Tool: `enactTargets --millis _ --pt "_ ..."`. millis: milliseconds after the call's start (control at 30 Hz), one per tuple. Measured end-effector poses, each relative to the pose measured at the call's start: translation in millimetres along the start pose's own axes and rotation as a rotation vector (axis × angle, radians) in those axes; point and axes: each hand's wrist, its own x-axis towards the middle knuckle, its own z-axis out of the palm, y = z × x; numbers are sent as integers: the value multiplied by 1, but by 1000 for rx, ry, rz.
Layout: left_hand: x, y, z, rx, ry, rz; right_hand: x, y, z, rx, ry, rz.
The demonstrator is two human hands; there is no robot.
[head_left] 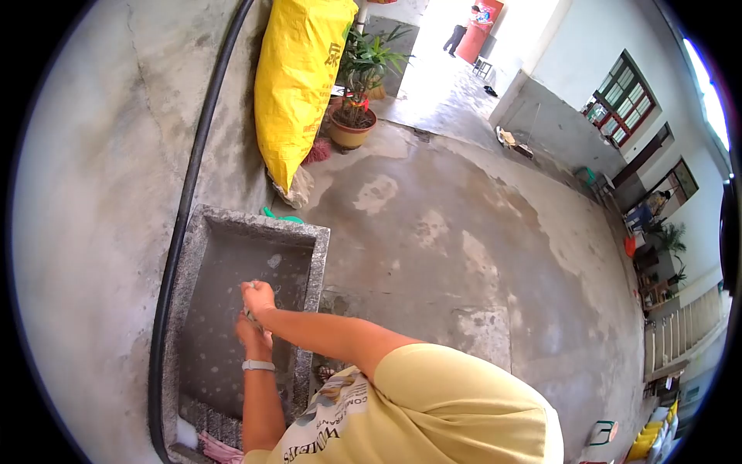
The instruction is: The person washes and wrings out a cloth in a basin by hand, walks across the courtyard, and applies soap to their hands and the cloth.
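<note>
Above the murky grey water in a stone basin (317, 267), both hands are close together. My right hand (257, 295) is on the far side, its fingers closed. My left hand (253, 331), with a pale band round the wrist, is curled just below it. A small greyish thing (247, 314) shows between the hands, mostly hidden by the fingers; I cannot make out what it is. Bubbles float on the water around them.
A black hose (185, 205) runs along the wall left of the basin. Green plastic (284, 218) lies at its far edge, pink cloth (220, 448) at its near end. Beyond are a yellow sack (297, 85) and potted plant (352, 127). A person (456, 35) stands far off.
</note>
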Motion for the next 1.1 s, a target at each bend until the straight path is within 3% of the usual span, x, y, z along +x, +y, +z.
enactTargets --millis 33,167,233,300,367,433,567,633,700,767,800,833,900,967,1067,1100 --pt "-7 5 3 19 81 -26 2 5 0 -1 -2 -4" --pt "17 -5 -58 233 39 78 16 38 -8 -227 -14 -90" --pt "-1 8 -62 354 155 67 11 24 -30 -366 -156 -133" --pt "7 10 -86 473 168 117 14 26 -35 -343 -197 -47" --pt "18 12 -104 593 178 162 17 31 -41 -491 -225 -190" --pt "27 10 -115 588 109 429 12 31 -41 -411 -224 -214" --pt "22 22 -99 615 150 569 18 24 -37 -473 -305 -278" --pt "26 28 -99 701 158 779 21 24 -31 -472 -284 -311" --pt "22 34 -96 712 135 803 23 21 -30 -475 -298 -321" --pt "7 43 -81 923 188 799 27 35 -30 -477 -311 -292" --pt "19 39 -97 1061 183 917 41 66 -25 -528 -165 -492" --pt "22 37 -106 1189 168 894 53 82 -26 -585 -6 -688" --pt "42 14 -137 1300 37 822 61 64 -48 -851 -393 -488" --pt "78 -18 -201 1400 -120 604 47 43 -69 -679 -355 -309" --pt "87 -45 -203 1756 -153 336 52 39 -87 -693 -368 -191" --pt "90 -52 -198 1760 -174 339 52 37 -92 -673 -418 -115"
